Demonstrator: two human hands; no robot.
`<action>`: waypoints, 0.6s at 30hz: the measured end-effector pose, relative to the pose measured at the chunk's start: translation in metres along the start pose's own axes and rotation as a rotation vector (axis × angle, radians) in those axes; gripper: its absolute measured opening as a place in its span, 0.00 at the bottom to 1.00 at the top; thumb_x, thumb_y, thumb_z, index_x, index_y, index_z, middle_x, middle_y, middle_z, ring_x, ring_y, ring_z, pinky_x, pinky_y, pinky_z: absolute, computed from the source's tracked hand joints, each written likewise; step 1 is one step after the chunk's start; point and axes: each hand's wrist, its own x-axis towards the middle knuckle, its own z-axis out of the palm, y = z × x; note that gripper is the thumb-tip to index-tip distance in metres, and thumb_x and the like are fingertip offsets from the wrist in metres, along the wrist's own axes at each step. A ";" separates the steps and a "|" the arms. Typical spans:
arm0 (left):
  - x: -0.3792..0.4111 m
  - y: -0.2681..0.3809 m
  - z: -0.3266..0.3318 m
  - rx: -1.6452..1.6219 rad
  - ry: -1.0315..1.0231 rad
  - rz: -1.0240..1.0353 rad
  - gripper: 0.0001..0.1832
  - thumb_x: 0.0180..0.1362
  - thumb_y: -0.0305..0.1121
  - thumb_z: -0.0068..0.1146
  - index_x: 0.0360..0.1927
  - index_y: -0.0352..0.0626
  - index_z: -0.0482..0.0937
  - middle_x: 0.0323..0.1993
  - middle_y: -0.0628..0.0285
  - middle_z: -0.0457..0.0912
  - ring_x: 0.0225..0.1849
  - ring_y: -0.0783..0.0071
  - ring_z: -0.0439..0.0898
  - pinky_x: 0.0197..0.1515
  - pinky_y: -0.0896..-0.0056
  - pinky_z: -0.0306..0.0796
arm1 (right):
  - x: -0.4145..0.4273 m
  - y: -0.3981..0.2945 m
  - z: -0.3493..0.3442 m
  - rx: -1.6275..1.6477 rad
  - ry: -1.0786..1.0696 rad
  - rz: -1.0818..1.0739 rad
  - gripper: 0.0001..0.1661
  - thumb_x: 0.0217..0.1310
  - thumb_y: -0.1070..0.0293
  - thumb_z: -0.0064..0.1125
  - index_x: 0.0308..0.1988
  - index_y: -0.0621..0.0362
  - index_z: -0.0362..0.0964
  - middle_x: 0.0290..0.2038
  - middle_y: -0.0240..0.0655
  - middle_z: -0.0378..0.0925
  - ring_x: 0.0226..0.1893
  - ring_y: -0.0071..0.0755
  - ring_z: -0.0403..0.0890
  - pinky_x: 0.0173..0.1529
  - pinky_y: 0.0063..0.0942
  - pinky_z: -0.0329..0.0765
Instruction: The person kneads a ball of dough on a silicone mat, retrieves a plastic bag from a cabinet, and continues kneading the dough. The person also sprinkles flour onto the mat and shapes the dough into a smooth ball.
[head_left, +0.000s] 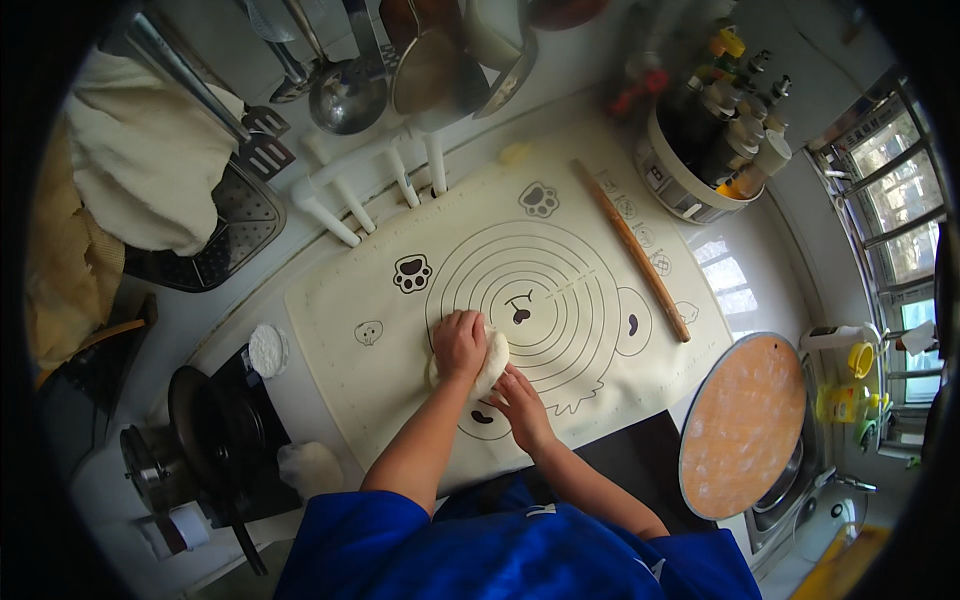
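A lump of pale dough (495, 358) rests on a cream pastry mat (360, 397) printed with rings and paw prints. It lies over the lower left of the rings. My left hand (459, 346) is pressed down on the dough from above, its fingers curled over it and covering much of its left part. Beside the dough's lower right edge, my right hand (523, 409) has its fingers slightly apart, the tips at or touching the dough. A wooden rolling pin (634, 251) lies slantwise on the mat's right side.
A round floured board (742, 427) leans over the sink at right. Bottles stand in a round holder (660, 169) at the back right. At left are a bowl of white powder (268, 351), a dark pan (199, 420) and a plastic bag (311, 469). Utensils such as a ladle (349, 97) hang behind.
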 end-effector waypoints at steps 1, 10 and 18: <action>0.004 -0.001 0.001 -0.039 -0.006 -0.016 0.06 0.57 0.33 0.53 0.31 0.43 0.79 0.29 0.58 0.79 0.33 0.55 0.76 0.37 0.57 0.69 | -0.003 0.000 0.003 -0.074 0.048 0.012 0.32 0.70 0.54 0.42 0.67 0.54 0.49 0.63 0.35 0.63 0.62 0.31 0.65 0.63 0.36 0.62; 0.003 0.017 -0.076 -0.320 -0.348 -0.305 0.16 0.57 0.47 0.57 0.28 0.45 0.81 0.30 0.61 0.80 0.34 0.61 0.78 0.38 0.62 0.69 | -0.009 0.015 0.000 -0.301 -0.058 -0.118 0.29 0.66 0.66 0.47 0.65 0.56 0.56 0.58 0.33 0.68 0.56 0.27 0.69 0.59 0.32 0.65; -0.099 0.009 -0.078 0.064 -0.114 0.335 0.17 0.54 0.44 0.56 0.48 0.54 0.78 0.54 0.64 0.73 0.51 0.60 0.71 0.55 0.52 0.59 | 0.006 0.036 -0.016 -0.320 -0.111 -0.062 0.25 0.57 0.76 0.45 0.56 0.63 0.64 0.46 0.35 0.74 0.45 0.27 0.74 0.50 0.25 0.71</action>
